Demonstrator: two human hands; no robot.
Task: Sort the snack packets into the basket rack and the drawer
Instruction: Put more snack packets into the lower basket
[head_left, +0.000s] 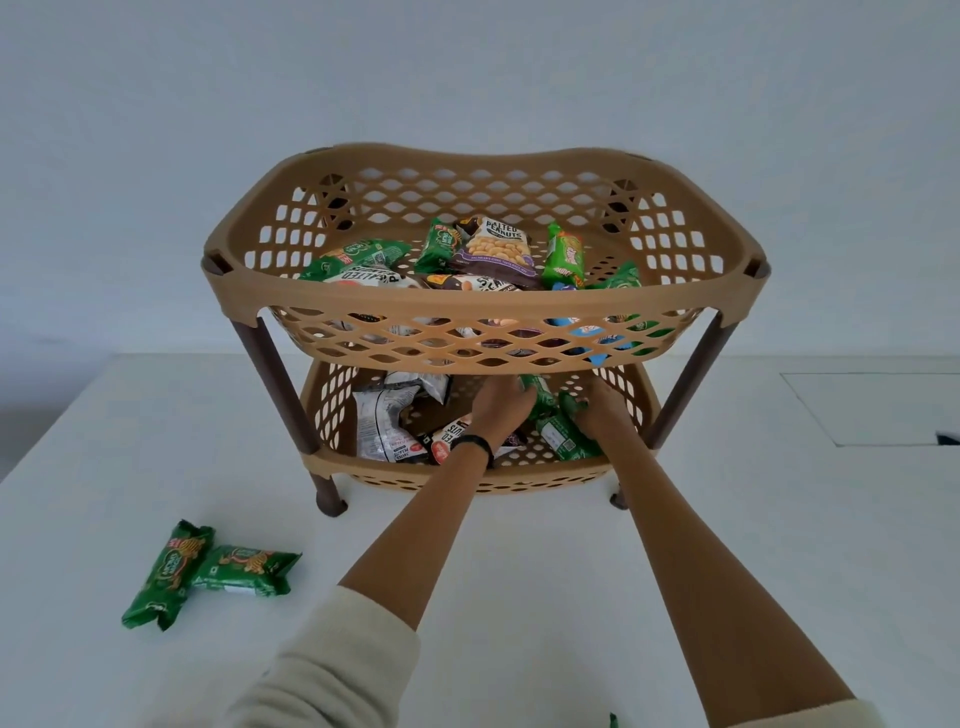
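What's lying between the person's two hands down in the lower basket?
Green snack packets, seen in the head view, fill the gap between the left hand and right hand in the lower basket. Whether either hand grips one is unclear.

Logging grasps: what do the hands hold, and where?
The left hand grips one green packet by its left side; the right hand, another green packet by its right end.

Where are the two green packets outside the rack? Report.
In the head view, the two green packets lie touching on the white table, front left of the basket rack.
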